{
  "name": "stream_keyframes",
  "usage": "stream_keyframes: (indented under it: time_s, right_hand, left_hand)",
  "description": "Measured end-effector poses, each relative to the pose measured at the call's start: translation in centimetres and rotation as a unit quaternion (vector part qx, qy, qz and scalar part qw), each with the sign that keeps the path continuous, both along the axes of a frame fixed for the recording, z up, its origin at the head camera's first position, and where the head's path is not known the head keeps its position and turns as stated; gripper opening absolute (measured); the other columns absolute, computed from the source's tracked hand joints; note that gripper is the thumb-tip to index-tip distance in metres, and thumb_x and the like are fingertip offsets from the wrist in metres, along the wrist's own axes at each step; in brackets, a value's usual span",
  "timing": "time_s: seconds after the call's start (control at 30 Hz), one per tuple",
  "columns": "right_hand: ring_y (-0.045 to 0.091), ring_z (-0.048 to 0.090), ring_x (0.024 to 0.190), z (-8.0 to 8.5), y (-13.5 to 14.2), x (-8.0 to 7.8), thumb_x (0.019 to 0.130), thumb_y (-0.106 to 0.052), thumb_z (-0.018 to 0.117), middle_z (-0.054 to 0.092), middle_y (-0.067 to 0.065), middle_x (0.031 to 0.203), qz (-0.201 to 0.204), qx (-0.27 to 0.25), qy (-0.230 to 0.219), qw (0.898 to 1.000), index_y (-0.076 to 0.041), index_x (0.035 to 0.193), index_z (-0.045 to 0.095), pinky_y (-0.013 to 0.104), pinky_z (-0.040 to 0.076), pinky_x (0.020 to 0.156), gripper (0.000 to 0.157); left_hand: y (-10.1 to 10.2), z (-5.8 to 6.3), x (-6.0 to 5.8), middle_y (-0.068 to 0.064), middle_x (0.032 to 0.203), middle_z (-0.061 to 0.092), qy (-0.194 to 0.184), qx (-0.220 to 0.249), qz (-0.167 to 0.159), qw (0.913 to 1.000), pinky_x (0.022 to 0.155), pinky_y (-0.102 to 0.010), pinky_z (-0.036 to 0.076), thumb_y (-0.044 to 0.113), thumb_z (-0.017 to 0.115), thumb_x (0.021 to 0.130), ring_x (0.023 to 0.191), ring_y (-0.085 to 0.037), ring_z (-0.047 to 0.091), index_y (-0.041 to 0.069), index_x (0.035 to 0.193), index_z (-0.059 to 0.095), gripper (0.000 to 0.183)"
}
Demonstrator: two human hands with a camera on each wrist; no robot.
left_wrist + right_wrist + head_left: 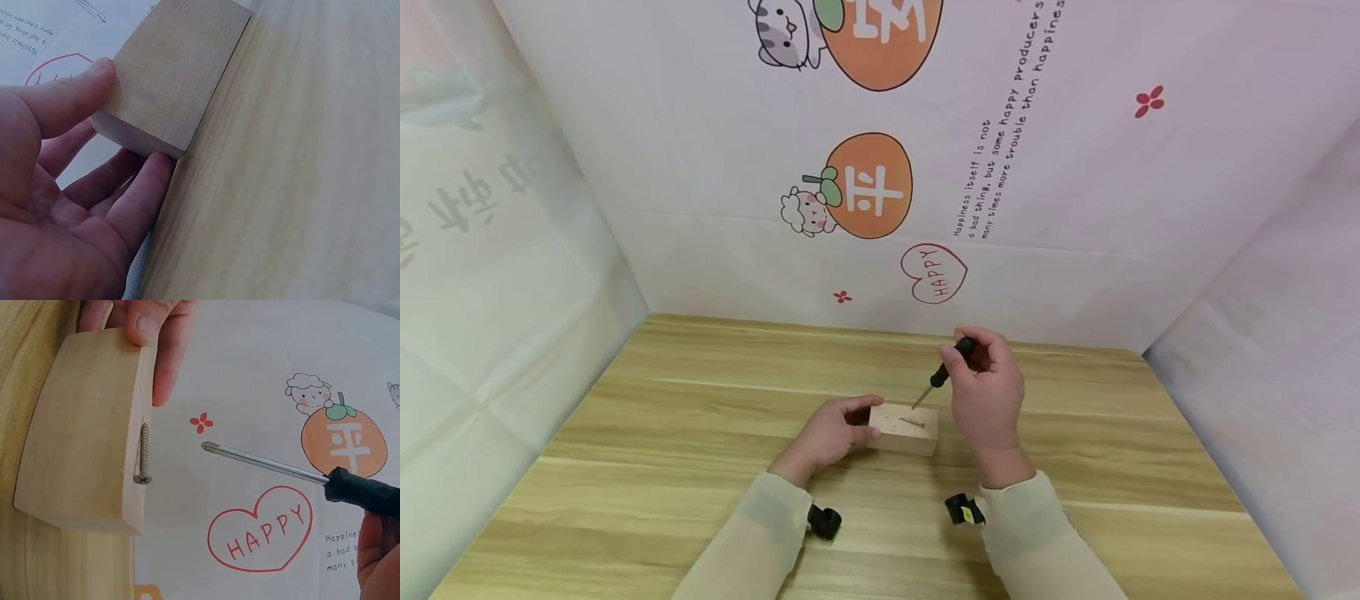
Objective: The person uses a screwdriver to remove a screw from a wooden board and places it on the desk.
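My left hand (pixel 829 429) grips the left end of a pale wooden block (pixel 901 443) on the table, its thumb on the near side. In the left wrist view, fingertips touch the block's end and far side. On the block's top face lies a screw (pixel 144 453), its cross-slotted head toward the right end; whether its tip enters the wood I cannot tell. My right hand (pixel 988 400) holds a Phillips screwdriver (pixel 269 464) by its black handle, slanting downward. The screwdriver's tip is above the block, apart from the screw. Small marks show in the wood beside the screw.
The block stands on a wood-grain table (pixel 647 433). A white printed cloth (pixel 1037 283) rises behind the table's far edge, with more cloth hanging at both sides. Black wrist mounts (pixel 825 522) sit on both sleeves.
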State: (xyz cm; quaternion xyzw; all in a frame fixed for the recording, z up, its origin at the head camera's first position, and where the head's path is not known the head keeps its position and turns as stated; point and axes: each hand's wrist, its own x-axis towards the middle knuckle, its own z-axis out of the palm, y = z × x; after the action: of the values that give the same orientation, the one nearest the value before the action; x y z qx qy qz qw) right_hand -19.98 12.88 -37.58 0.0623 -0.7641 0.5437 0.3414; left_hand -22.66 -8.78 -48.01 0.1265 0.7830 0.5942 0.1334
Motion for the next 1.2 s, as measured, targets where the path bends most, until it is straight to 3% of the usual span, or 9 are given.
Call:
stream_keyframes:
  time_s: [0.13, 0.23, 0.3, 0.47, 0.57, 0.63, 0.8, 1.03, 1.2]
  right_hand:
    - [0.016, 0.066, 0.086, 0.7, 1.5, -0.6, 0.09, -0.025, 0.078, 0.065, 0.005, 0.103, -0.011, -0.063, -0.073, 0.995, -0.006, 0.115, 0.062, 0.023, 0.054, 0.072, 0.035]
    - [0.019, 0.068, 0.093, 1.3, 3.6, -1.5, 0.089, -0.019, 0.078, 0.059, 0.01, 0.107, 0.027, -0.203, -0.129, 0.97, -0.005, 0.109, 0.056, 0.028, 0.056, 0.078, 0.033]
    - [0.02, 0.066, 0.096, 1.5, 5.7, -2.2, 0.089, -0.014, 0.076, 0.054, 0.011, 0.112, 0.092, -0.331, -0.167, 0.924, -0.004, 0.104, 0.05, 0.029, 0.055, 0.082, 0.032]
    - [0.022, 0.061, 0.112, 1.2, 12.0, -2.6, 0.096, -0.002, 0.065, 0.039, 0.008, 0.14, 0.229, -0.585, -0.27, 0.73, -0.011, 0.137, 0.044, 0.023, 0.047, 0.094, 0.048]
    - [0.025, 0.059, 0.118, 0.4, 15.2, -1.9, 0.1, 0.001, 0.057, 0.034, 0.011, 0.147, 0.271, -0.619, -0.3, 0.674, -0.02, 0.158, 0.02, 0.022, 0.041, 0.1, 0.072]
    - [0.027, 0.06, 0.115, -0.4, 17.0, -1.2, 0.102, 0.001, 0.052, 0.042, 0.016, 0.142, 0.294, -0.594, -0.321, 0.677, -0.016, 0.157, 0.022, 0.025, 0.04, 0.102, 0.064]
    - [0.027, 0.064, 0.106, -2.8, 19.7, 0.9, 0.106, -0.003, 0.045, 0.064, 0.018, 0.113, 0.353, -0.415, -0.411, 0.731, -0.003, 0.123, 0.052, 0.034, 0.049, 0.095, 0.019]
    - [0.028, 0.063, 0.107, -6.1, 20.6, 4.4, 0.104, -0.003, 0.051, 0.057, 0.023, 0.121, 0.364, -0.231, -0.477, 0.766, 0.019, 0.149, 0.004, 0.039, 0.05, 0.094, 0.069]
    - [0.033, 0.064, 0.105, -7.2, 20.8, 6.2, 0.099, -0.002, 0.06, 0.056, 0.025, 0.118, 0.327, -0.175, -0.508, 0.777, 0.024, 0.143, 0.017, 0.042, 0.052, 0.09, 0.066]
  left_hand:
    - [0.0, 0.2, 0.1, -0.009, 0.135, 0.059, -0.003, 0.014, -0.006, 0.9999, 0.093, -0.038, 0.048, 0.012, 0.079, 0.087, 0.121, -0.025, 0.054, 0.016, 0.134, 0.065, 0.05]
    - [-0.1, 0.2, 0.1, -0.01, 0.135, 0.058, -0.004, 0.019, -0.005, 0.9998, 0.091, -0.036, 0.049, 0.011, 0.079, 0.087, 0.121, -0.025, 0.054, 0.015, 0.135, 0.064, 0.05]
    - [-0.2, 0.1, 0.1, -0.011, 0.136, 0.058, 0.001, 0.018, -0.005, 0.9998, 0.091, -0.036, 0.05, 0.011, 0.079, 0.087, 0.122, -0.026, 0.054, 0.014, 0.135, 0.064, 0.05]
    - [-0.2, -0.2, 0.2, -0.011, 0.137, 0.057, 0.0, 0.015, -0.003, 0.9999, 0.088, -0.035, 0.051, 0.013, 0.078, 0.088, 0.124, -0.027, 0.053, 0.015, 0.135, 0.064, 0.05]
    - [-0.2, -0.3, 0.2, -0.011, 0.137, 0.057, -0.002, 0.018, -0.005, 0.9998, 0.086, -0.033, 0.051, 0.014, 0.078, 0.088, 0.124, -0.026, 0.053, 0.016, 0.136, 0.064, 0.05]
    - [-0.1, -0.4, 0.2, -0.011, 0.138, 0.056, -0.001, 0.019, -0.006, 0.9998, 0.084, -0.033, 0.052, 0.014, 0.078, 0.089, 0.123, -0.026, 0.053, 0.015, 0.136, 0.063, 0.05]
    - [-0.1, -0.3, 0.3, -0.011, 0.136, 0.058, 0.002, 0.015, 0.001, 0.9999, 0.082, -0.033, 0.052, 0.014, 0.079, 0.088, 0.12, -0.026, 0.055, 0.015, 0.136, 0.064, 0.05]
    - [0.1, -0.4, 0.2, -0.011, 0.135, 0.058, 0.001, 0.019, 0.002, 0.9998, 0.082, -0.032, 0.052, 0.014, 0.079, 0.087, 0.12, -0.026, 0.055, 0.015, 0.135, 0.065, 0.051]
    - [0.2, -0.2, 0.3, -0.011, 0.134, 0.059, -0.001, 0.024, 0.002, 0.9997, 0.082, -0.032, 0.051, 0.013, 0.079, 0.087, 0.12, -0.026, 0.055, 0.014, 0.135, 0.065, 0.05]
